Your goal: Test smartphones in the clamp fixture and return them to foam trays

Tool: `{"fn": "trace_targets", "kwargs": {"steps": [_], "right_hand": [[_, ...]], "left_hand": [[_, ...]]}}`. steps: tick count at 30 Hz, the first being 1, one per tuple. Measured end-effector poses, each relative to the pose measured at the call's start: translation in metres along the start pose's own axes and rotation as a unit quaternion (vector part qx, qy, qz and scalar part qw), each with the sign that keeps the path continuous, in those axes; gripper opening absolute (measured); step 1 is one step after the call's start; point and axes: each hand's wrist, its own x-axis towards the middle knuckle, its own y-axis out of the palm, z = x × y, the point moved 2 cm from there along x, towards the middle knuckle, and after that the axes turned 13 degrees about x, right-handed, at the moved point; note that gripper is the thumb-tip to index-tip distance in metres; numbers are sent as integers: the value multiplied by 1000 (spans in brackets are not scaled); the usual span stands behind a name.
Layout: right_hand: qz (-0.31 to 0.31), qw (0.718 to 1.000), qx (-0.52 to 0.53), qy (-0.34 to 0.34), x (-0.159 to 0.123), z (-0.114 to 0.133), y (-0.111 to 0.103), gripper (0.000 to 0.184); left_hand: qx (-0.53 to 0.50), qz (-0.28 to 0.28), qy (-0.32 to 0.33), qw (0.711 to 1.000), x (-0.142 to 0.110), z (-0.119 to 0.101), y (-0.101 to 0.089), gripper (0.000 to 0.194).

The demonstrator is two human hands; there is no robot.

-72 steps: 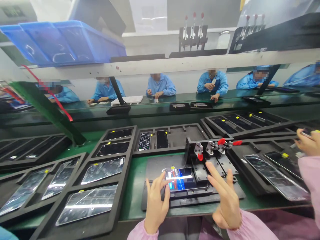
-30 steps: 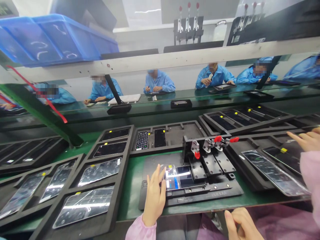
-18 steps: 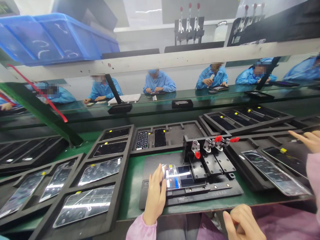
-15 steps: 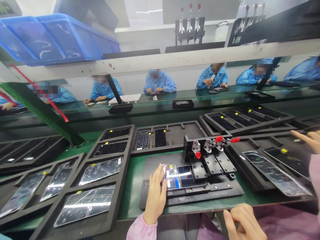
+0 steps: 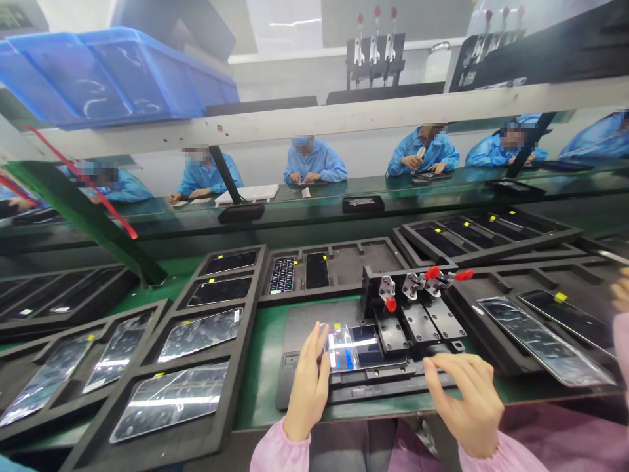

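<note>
A smartphone (image 5: 366,346) with a lit screen and a yellow tab lies screen up in a black clamping jig (image 5: 388,387). Its right end goes under a metal plate of the jig. My left hand (image 5: 308,380) is at the phone's left end, fingers stretched and thumb apart, fingertips at its edge. Over the jig's front right edge is my right hand (image 5: 466,400), fingers loosely bent with a gap to the thumb and nothing visible in it. Behind the plates stand toggle clamps with red handles (image 5: 432,273).
Foam trays (image 5: 246,341) with several phones lie to the left. Another tray (image 5: 491,354) with phones is at the right, where another person's hand (image 5: 622,288) shows blurred. A blue bin (image 5: 118,78) sits on the shelf above. Co-workers in blue sit across the bench.
My right hand left the jig, dropped below the bench edge, and has now risen back over the jig's front right. My left hand stays at the phone. The neighbour's hand has shifted right.
</note>
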Motion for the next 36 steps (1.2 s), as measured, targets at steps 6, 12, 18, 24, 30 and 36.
{"fn": "trace_targets", "kwargs": {"steps": [6,12,18,24,30,36], "right_hand": [[18,999,-40,-6,21,-2,13,5],[26,998,-56,2,30,-5,21,8],[29,996,-81,24,40,-6,28,9],[38,995,-87,28,43,-5,32,9],[43,994,-93,25,43,-8,33,10],[49,994,-93,21,41,-9,36,9]], "left_hand": [[18,13,-6,1000,-1,-2,-2,45],[24,7,-4,1000,-1,-2,-1,45],[7,4,-12,1000,-2,-3,-2,47],[-7,10,-15,1000,-2,-4,-1,47],[-20,8,-17,1000,-3,-3,-1,49],[-24,5,-19,1000,-2,-1,-1,49]]}}
